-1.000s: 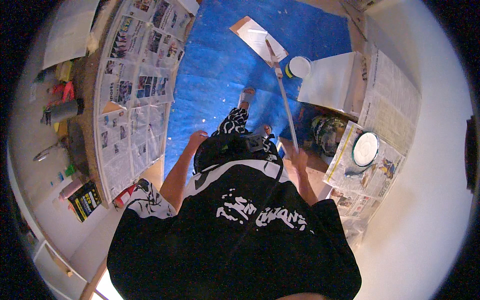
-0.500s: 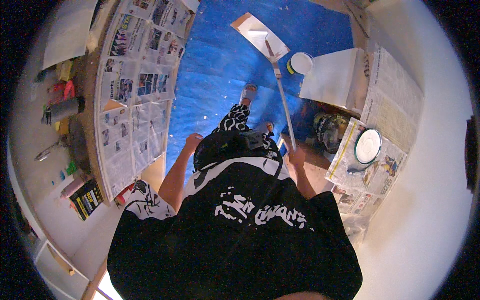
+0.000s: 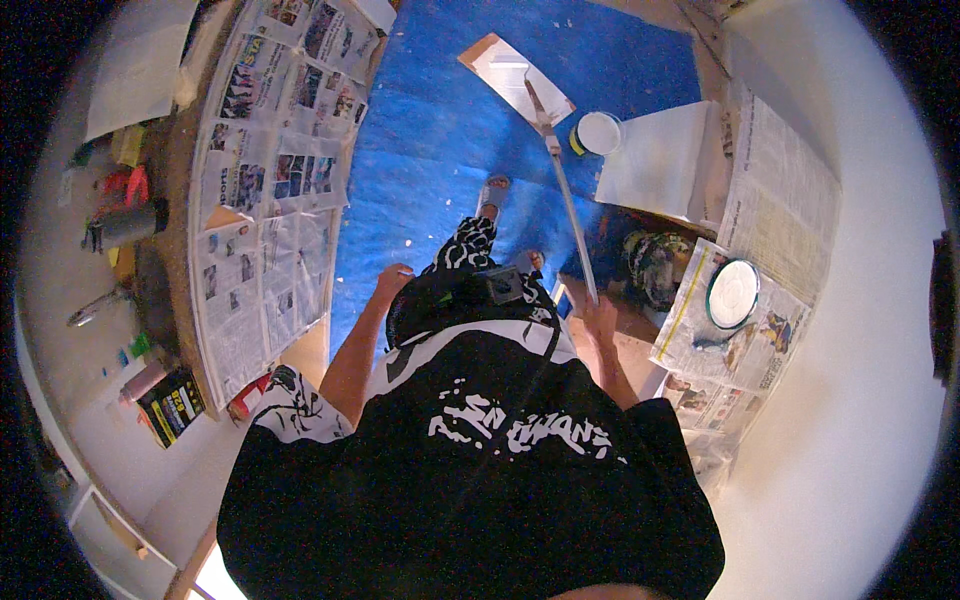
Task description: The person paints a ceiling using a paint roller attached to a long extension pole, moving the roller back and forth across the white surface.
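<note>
Our right hand [image 3: 601, 324] closes around the near end of the long, straight, pale roller pole [image 3: 568, 195]; its white cylindrical roller [image 3: 510, 62] lies ahead. We judge it stiff, tip-heavy; best held mid-shaft too. Our left hand's [image 3: 395, 277] closure we cannot tell.

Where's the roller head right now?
The roller head is at top centre of the head view, over the white-smeared board, up and left of the white-topped tub.
</note>
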The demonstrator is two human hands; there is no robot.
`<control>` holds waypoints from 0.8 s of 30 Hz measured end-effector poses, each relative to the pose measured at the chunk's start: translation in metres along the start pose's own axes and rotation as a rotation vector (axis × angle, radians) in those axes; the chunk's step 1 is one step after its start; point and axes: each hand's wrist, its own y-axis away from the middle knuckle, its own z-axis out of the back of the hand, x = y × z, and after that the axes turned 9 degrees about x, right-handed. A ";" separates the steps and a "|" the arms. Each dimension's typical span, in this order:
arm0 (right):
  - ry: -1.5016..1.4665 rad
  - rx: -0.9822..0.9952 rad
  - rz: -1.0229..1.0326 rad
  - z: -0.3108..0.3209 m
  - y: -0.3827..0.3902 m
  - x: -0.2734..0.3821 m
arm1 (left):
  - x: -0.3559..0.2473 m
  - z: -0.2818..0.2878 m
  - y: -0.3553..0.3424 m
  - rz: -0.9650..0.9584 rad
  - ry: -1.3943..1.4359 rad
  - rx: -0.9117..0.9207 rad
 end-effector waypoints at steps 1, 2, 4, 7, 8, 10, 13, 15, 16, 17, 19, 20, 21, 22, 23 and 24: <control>-0.007 -0.030 0.005 -0.003 -0.017 0.002 | -0.002 0.001 0.004 0.003 0.009 -0.001; -0.019 -0.060 0.011 -0.006 -0.033 0.005 | -0.003 0.004 0.007 -0.014 -0.039 -0.034; -0.035 -0.068 0.003 -0.003 -0.062 0.020 | 0.001 0.007 0.015 -0.045 -0.131 -0.097; -0.078 -0.025 -0.040 0.006 -0.074 0.037 | -0.009 0.017 0.032 -0.207 -0.205 -0.089; -0.034 -0.035 -0.033 -0.002 -0.074 0.027 | -0.010 0.019 0.035 -0.164 -0.201 -0.089; -0.010 -0.021 -0.023 -0.008 -0.066 0.016 | 0.003 0.020 0.038 -0.075 -0.190 -0.094; -0.038 -0.003 -0.023 -0.011 -0.027 0.004 | 0.022 0.018 0.036 0.123 0.085 -0.065; -0.004 -0.066 -0.023 -0.017 -0.001 -0.008 | 0.022 0.013 0.035 0.079 0.030 -0.050; -0.032 -0.078 0.002 -0.018 0.010 -0.015 | 0.021 0.011 0.034 0.056 0.001 -0.044; -0.066 -0.087 0.024 -0.018 0.024 -0.017 | 0.025 0.011 0.031 0.039 0.041 -0.023; -0.098 -0.110 -0.001 -0.018 0.042 -0.020 | 0.032 0.013 0.023 0.005 0.121 0.018; -0.094 -0.124 -0.048 -0.016 0.051 -0.018 | 0.031 0.014 0.018 -0.032 0.079 0.030; -0.091 -0.137 -0.095 -0.013 0.058 -0.014 | 0.030 0.017 0.011 -0.069 0.038 0.042; -0.101 -0.126 -0.112 -0.013 0.065 -0.013 | 0.029 0.018 0.007 -0.106 -0.004 0.054; -0.102 -0.119 -0.127 -0.011 0.069 -0.015 | 0.023 0.015 0.006 -0.073 -0.031 0.038; -0.105 -0.112 -0.139 -0.011 0.072 -0.018 | 0.011 0.013 0.007 -0.040 -0.058 0.019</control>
